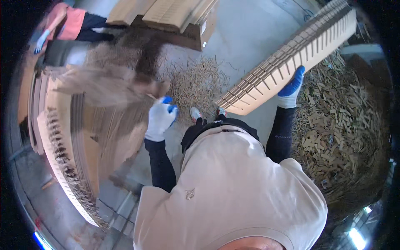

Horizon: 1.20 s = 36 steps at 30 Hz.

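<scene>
My right hand [292, 86], in a white glove with blue-coated fingers, grips the lower edge of a long stack of slotted cardboard sheets [287, 62]. The stack is raised at a slant on the right, its rows of narrow slots facing up. My left hand [162, 118], gloved alike, is held up left of my body with its fingers curled. Just beyond it is a brown shape [146, 86] smeared by motion; I cannot tell what it is or whether the hand holds it.
Stacked cardboard sheets [114, 129] stand on the left, one slotted stack [62, 154] at the outer edge. Thin cardboard strips [198, 81] lie heaped before my feet. A large scrap pile [333, 121] fills the right. Further cardboard stacks [166, 14] and another person [68, 23] are farther off.
</scene>
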Tool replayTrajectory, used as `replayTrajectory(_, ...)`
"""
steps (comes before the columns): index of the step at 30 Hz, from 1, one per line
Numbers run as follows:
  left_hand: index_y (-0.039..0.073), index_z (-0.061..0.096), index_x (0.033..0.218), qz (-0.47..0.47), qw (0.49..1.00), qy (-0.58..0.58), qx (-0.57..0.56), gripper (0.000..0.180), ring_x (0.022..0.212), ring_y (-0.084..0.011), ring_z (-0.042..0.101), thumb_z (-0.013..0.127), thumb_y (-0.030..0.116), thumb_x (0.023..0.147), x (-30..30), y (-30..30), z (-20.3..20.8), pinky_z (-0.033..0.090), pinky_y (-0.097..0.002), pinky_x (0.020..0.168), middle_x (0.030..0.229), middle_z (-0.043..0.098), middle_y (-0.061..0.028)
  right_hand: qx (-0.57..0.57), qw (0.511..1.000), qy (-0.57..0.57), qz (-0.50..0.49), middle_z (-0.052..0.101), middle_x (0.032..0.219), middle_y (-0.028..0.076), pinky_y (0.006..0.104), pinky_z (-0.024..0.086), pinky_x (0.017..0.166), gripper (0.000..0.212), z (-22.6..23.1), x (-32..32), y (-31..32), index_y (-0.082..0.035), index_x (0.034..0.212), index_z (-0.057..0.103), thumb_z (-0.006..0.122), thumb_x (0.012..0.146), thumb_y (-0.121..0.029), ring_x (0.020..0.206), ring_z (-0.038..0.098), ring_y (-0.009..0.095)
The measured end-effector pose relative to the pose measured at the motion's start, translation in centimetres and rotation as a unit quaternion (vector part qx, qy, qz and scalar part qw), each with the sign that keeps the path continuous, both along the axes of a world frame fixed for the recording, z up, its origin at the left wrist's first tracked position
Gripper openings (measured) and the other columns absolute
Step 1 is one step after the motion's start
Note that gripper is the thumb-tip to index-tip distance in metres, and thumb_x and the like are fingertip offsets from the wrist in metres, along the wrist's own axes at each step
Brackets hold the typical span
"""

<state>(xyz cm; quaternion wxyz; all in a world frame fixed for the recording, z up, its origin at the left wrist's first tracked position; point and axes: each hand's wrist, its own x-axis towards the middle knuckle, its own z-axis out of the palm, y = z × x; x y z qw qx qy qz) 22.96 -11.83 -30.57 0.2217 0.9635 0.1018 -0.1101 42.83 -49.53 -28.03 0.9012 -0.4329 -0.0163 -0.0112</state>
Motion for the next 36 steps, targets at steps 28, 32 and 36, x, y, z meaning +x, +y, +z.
replayTrajectory(28, -0.007, 0.057, 0.114, 0.174, 0.767, -0.605, -0.128, 0.031, 0.102, -0.0195, 0.056, 0.054, 0.007, 0.087, 12.3, 0.4, 22.7, 0.042, -0.0276, 0.088, 0.115, 0.058, -0.0159, -0.443, 0.861, -0.246, 0.053, 0.067, 0.088, 0.012, 0.0284, 0.049, 0.074, 0.054, 5.1, 9.2, -3.9, 0.005, 0.098, 0.058, 0.084, 0.058, -0.02, 0.082, 0.062, 0.013)
replayTrajectory(32, -0.004, 0.037, 0.133, 0.152, 0.776, -0.604, -0.098, 0.052, 0.11, -0.022, 0.052, 0.056, 0.008, 0.086, 11.8, 0.9, 23.5, 0.04, -0.0295, 0.093, 0.121, 0.053, -0.0202, -0.568, 0.763, -0.271, 0.15, 0.064, 0.078, 0.015, 0.0305, 0.049, 0.066, 0.058, 6.5, 10.3, -3.9, 0.002, 0.093, 0.058, 0.086, 0.053, -0.03, 0.073, 0.065, 0.023)
replayTrajectory(36, 0.0, 0.037, 0.132, 0.245, 0.739, -0.439, -0.449, 0.05, 0.109, -0.0268, 0.054, 0.043, 0.033, 0.095, 6.3, 7.3, 17.9, 0.042, -0.0382, 0.093, 0.117, 0.055, -0.0175, -0.625, 0.663, -0.358, 0.203, 0.061, 0.076, 0.016, 0.0368, 0.048, 0.062, 0.064, 6.1, 11.6, -1.7, 0.0, 0.088, 0.056, 0.084, 0.051, -0.044, 0.07, 0.062, 0.032)
